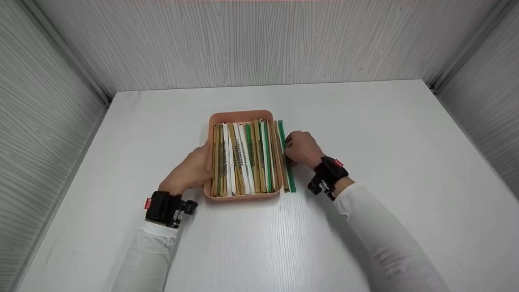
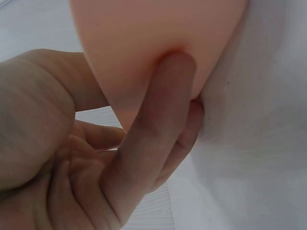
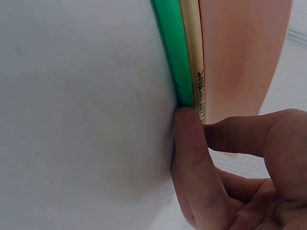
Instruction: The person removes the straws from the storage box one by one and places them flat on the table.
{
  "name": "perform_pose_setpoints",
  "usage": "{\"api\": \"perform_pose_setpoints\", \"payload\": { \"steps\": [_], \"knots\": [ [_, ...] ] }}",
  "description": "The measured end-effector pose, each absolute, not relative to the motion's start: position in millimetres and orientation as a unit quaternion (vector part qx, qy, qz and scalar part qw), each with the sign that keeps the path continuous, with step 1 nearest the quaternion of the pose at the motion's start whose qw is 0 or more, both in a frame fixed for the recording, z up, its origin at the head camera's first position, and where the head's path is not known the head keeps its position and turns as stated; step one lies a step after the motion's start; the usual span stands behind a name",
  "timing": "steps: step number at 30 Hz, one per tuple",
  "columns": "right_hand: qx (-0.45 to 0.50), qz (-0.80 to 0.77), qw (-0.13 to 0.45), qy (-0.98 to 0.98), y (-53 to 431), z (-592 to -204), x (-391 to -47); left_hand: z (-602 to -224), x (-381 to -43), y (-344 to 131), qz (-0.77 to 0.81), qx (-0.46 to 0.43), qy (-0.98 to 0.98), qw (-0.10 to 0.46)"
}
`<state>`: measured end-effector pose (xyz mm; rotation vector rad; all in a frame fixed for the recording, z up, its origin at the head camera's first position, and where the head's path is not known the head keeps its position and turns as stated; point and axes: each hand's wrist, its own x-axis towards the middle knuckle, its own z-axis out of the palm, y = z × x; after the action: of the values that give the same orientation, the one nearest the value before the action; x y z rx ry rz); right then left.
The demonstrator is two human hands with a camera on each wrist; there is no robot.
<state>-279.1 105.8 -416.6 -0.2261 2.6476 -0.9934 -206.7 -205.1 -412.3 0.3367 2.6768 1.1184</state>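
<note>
A salmon-pink rectangular box [image 1: 239, 199] holds many slim wrapped sticks [image 1: 243, 158] in green, white and brown, lying lengthwise side by side with dark print on several. My left hand [image 1: 192, 170] grips the box's left wall; in the left wrist view a fingertip [image 2: 177, 67] presses the wall's outer face. Outside the right wall, a green stick [image 1: 293, 184] and a brown stick [image 1: 286, 185] lie close together. My right hand [image 1: 304, 149] pinches this pair between thumb and fingers; the right wrist view shows a fingertip against the green stick [image 3: 175, 52] and the thumb on the brown side.
The box stands on a white table [image 1: 243, 247]. Grey wood-grain panels rise at the back [image 1: 259, 44], the left [image 1: 44, 121] and the right [image 1: 482, 89]. Each wrist wears a black strap with a small camera.
</note>
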Motion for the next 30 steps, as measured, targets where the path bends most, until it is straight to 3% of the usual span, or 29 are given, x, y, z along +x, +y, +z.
{"api": "perform_pose_setpoints", "payload": {
  "steps": [10,15,19,23,30],
  "knots": [
    [-0.098,-0.356,0.141,0.919,107,-413,-274,-410,-206,-203,0.367,0.109,0.917,0.115],
    [-0.114,-0.348,0.099,0.925,101,-387,-274,-411,-206,-204,0.361,0.106,0.919,0.118],
    [-0.156,-0.32,0.058,0.933,80,-361,-272,-411,-207,-205,0.367,0.112,0.916,0.112],
    [-0.211,-0.292,0.065,0.931,49,-346,-269,-411,-207,-205,0.368,0.114,0.916,0.111],
    [-0.285,-0.187,0.091,0.936,0,-362,-267,-411,-207,-204,0.375,0.122,0.912,0.111]
  ]
}}
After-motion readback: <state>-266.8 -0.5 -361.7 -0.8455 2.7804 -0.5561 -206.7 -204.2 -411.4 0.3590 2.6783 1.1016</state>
